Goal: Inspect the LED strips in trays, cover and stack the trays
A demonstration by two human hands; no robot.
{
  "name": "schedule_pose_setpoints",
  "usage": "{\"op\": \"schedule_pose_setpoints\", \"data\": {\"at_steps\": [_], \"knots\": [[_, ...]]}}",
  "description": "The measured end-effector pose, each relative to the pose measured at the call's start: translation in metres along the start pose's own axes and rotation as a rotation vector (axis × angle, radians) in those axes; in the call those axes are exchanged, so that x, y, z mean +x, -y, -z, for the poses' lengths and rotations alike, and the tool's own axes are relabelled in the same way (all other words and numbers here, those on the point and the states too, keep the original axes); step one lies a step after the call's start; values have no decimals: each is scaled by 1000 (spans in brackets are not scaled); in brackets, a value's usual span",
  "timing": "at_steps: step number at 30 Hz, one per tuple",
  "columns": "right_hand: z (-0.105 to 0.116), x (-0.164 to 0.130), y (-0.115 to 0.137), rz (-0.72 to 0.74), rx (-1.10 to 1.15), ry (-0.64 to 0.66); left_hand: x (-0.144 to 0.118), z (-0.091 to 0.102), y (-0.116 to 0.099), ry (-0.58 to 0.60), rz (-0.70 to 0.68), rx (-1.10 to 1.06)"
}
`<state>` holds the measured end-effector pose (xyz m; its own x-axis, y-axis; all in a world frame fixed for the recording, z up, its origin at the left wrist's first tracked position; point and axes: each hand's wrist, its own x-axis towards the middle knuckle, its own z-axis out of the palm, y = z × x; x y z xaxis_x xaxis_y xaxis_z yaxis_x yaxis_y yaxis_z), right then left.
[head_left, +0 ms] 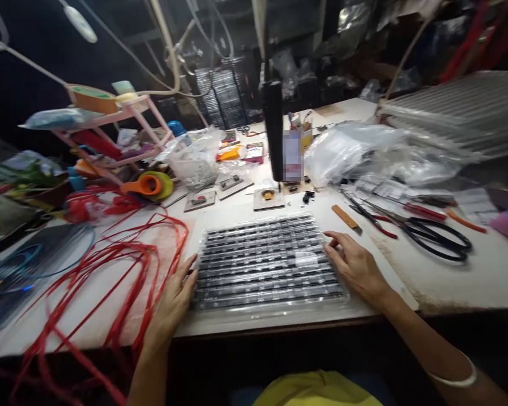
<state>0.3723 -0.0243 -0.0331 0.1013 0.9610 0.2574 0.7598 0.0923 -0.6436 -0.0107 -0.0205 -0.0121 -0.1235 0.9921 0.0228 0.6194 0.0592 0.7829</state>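
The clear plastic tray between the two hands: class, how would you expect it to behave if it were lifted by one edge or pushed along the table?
The clear plastic tray looks thin and glossy, so it would probably flex if lifted by one edge. Its rows of small dark parts might shift or spill if it tilts. Lying flat on the smooth white table, it should slide readily; the left hand and right hand flank it.

Bare table strip behind tray (266, 265), red cords (122, 270) left, scissors (436, 237) right
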Motion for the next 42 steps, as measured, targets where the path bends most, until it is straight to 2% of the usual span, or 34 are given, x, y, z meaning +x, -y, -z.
{"op": "schedule_pose_setpoints", "data": {"at_steps": [8, 15, 23, 30, 35, 38, 39, 42], "knots": [[-2, -4, -10, 16, -44, 10, -6, 1, 2, -50, 88, -213], [10, -6, -4, -105, -93, 179, -12, 7, -3, -32, 167, -362], [11, -6, -2, -97, -46, 108, -10, 6, 0, -7, 110, -353], [4, -3, -5, -9, -62, 69, 2, -3, 7, -82, 80, -149], [-3, -3, -9, 45, 21, -80, 1, -3, 0, -30, 5, -9], [-3, -1, -5, 28, 20, -78, 4, -8, -3, -8, -67, 84], [-2, -1, -2, 22, -12, -52, 6, -11, -4, -13, -86, 166], [-1, 1, 10, 67, -236, 78, 8, -19, -7, -73, -105, 623]]}}
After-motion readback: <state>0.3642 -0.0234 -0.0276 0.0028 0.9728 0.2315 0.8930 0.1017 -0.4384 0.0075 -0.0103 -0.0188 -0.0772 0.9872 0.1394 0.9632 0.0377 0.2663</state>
